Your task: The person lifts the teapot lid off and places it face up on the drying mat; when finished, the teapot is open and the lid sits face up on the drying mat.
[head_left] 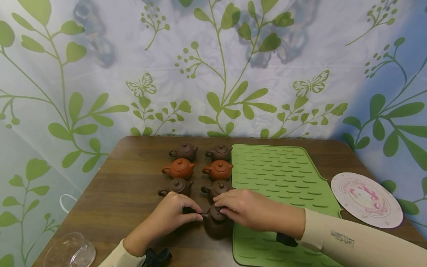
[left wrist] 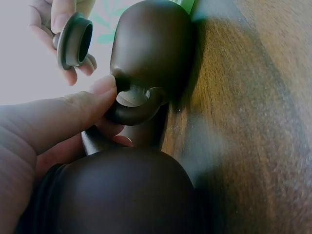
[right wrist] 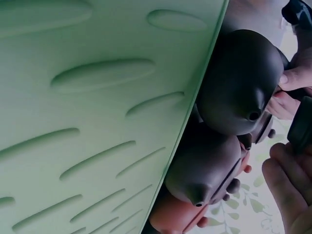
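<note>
A dark brown teapot (head_left: 217,229) stands nearest me on the wooden table, right at the edge of the green mat. My left hand (head_left: 170,211) pinches its handle (left wrist: 139,113) between thumb and fingers. With its fingertips, my right hand (head_left: 247,207) holds the teapot's lid (left wrist: 77,43), which is off the pot and tilted on its side, its hollow underside showing in the left wrist view. From the right wrist view, the pot's spout (right wrist: 254,113) points toward the mat. Just behind is another dark teapot (head_left: 218,188), lid on.
Other small teapots stand in two columns: dark (head_left: 180,186), orange (head_left: 181,168) and dark (head_left: 186,151) at left, orange (head_left: 220,169) and dark (head_left: 221,152) at right. The green mat (head_left: 277,167) covers the right side, beside a round pink-printed disc (head_left: 367,200). A clear bowl (head_left: 70,252) sits front left.
</note>
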`<act>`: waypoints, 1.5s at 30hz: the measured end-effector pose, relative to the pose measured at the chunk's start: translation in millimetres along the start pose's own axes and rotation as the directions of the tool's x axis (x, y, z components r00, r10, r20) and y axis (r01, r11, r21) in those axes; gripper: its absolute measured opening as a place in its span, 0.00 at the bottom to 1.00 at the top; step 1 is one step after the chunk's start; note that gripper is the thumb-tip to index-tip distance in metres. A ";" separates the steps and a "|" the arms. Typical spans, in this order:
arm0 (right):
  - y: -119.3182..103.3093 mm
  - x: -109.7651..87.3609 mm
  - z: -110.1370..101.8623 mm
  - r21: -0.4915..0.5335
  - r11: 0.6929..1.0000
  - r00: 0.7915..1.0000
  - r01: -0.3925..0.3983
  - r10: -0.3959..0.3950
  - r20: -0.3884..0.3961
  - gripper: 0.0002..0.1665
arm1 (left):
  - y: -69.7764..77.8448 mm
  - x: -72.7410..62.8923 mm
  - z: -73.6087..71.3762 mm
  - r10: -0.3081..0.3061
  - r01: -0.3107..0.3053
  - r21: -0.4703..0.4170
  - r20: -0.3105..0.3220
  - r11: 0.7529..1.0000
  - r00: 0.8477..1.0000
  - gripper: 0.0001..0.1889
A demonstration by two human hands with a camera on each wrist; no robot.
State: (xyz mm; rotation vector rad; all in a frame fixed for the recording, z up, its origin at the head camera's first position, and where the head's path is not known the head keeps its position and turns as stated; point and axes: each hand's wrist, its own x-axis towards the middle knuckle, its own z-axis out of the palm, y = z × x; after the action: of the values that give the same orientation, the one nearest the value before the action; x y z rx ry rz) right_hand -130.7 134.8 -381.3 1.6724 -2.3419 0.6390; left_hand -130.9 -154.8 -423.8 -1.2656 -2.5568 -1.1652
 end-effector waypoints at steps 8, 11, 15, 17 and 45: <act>0.8 -7.1 -9.4 0.080 0.994 0.998 -0.068 0.069 -0.005 0.23 | 1.4 0.8 0.2 -0.007 0.007 -0.003 0.004 1.000 1.000 0.03; 2.6 -10.6 -13.1 0.104 0.991 0.996 -0.085 0.087 -0.011 0.29 | 1.2 0.3 0.3 -0.018 0.018 -0.001 0.009 1.000 1.000 0.03; 6.2 -14.8 -17.2 0.133 0.989 0.996 -0.066 0.072 -0.045 0.33 | 0.2 -0.3 0.9 -0.023 0.023 0.007 0.009 1.000 1.000 0.04; 8.2 -16.5 -18.7 0.141 0.989 0.996 -0.051 0.060 -0.064 0.35 | 0.5 -0.3 0.8 -0.022 0.022 0.010 0.008 1.000 1.000 0.03; 34.0 -49.5 -41.0 0.547 0.742 0.861 -0.388 0.503 -0.072 0.27 | 0.0 -1.3 2.0 -0.010 0.010 0.027 -0.002 1.000 1.000 0.04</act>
State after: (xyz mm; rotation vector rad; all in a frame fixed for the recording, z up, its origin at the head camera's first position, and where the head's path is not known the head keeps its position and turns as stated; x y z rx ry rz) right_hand -149.2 204.5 -372.4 1.0741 -2.5605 1.5834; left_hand -129.5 -154.4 -425.6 -1.2474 -2.5713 -1.1283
